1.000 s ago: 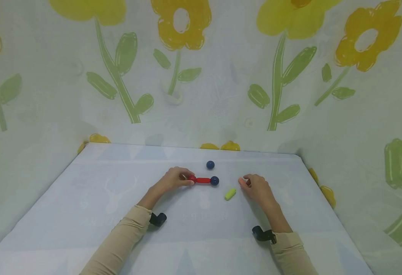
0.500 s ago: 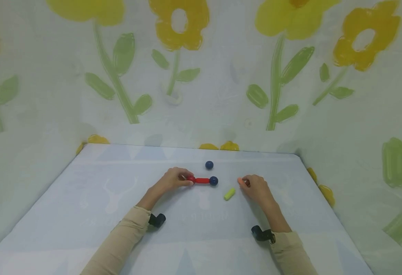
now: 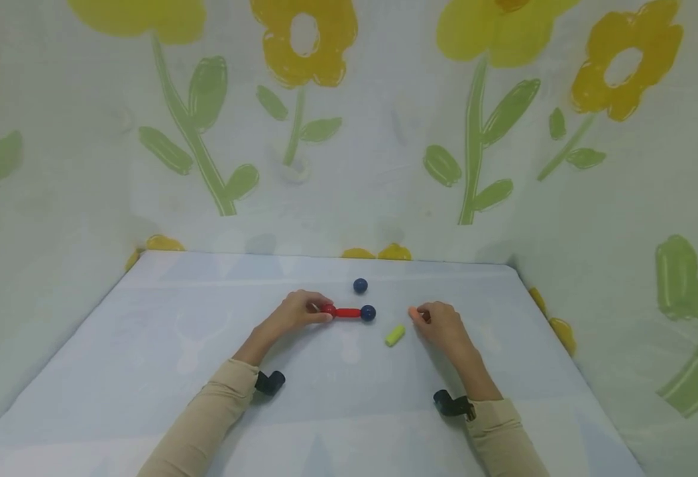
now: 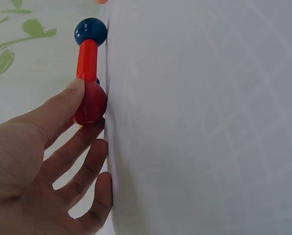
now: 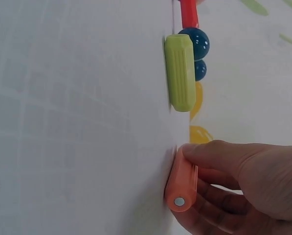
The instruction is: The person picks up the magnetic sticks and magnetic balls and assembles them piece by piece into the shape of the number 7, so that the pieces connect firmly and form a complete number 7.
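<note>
My left hand (image 3: 297,310) pinches a red ball (image 4: 90,104) between thumb and fingers. From that ball a red rod (image 3: 348,313) runs to the right, with a dark blue ball (image 3: 368,313) at its far end; the three form one straight piece lying along the tabletop. On the right, my right hand (image 3: 442,326) holds an orange rod (image 5: 182,181) by thumb and fingers, low at the table surface. A small silver disc shows in the rod's near end. Between the hands lies a ridged yellow-green rod (image 3: 394,335), touched by neither.
A second dark blue ball (image 3: 360,285) sits behind the joined piece. The table (image 3: 175,411) has a pale printed cover, and flower-patterned sheeting (image 3: 384,165) stands along its back and sides. A black wrist camera (image 3: 271,383) is strapped at each cuff.
The head view has turned slightly, so everything sits a little further left. Both hands keep their holds, and the pieces stay in the same places relative to one another.
</note>
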Demonstrator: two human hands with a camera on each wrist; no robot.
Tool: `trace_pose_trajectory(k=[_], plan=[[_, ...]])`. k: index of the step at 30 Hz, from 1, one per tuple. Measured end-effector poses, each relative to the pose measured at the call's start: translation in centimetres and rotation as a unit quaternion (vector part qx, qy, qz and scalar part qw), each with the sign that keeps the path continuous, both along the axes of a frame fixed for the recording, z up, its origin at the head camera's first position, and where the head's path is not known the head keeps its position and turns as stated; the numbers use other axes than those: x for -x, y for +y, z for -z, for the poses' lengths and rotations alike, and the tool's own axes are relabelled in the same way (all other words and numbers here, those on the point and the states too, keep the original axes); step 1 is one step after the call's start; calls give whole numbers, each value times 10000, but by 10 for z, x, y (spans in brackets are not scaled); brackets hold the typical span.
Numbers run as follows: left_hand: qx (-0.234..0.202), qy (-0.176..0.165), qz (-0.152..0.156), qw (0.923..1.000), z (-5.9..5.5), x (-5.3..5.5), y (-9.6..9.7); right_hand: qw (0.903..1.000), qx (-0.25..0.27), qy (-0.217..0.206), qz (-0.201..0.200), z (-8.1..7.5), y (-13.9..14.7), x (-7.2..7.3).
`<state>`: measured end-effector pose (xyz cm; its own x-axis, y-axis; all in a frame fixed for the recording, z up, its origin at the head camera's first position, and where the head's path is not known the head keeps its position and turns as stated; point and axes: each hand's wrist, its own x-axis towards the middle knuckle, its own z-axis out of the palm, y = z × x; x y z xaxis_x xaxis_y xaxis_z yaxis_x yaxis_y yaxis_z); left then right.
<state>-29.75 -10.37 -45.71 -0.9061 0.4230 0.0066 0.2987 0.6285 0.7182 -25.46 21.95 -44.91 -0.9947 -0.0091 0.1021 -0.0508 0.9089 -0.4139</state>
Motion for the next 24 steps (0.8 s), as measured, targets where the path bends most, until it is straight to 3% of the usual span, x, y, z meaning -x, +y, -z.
trace_pose_trajectory(k=[12, 24], plan=[[-8, -81, -29, 10000, 0, 0, -1, 9999, 124, 59, -98, -2, -4, 0], [85, 9, 13, 10000, 1, 3, -1, 9998, 23, 112, -183, -18, -12, -6]])
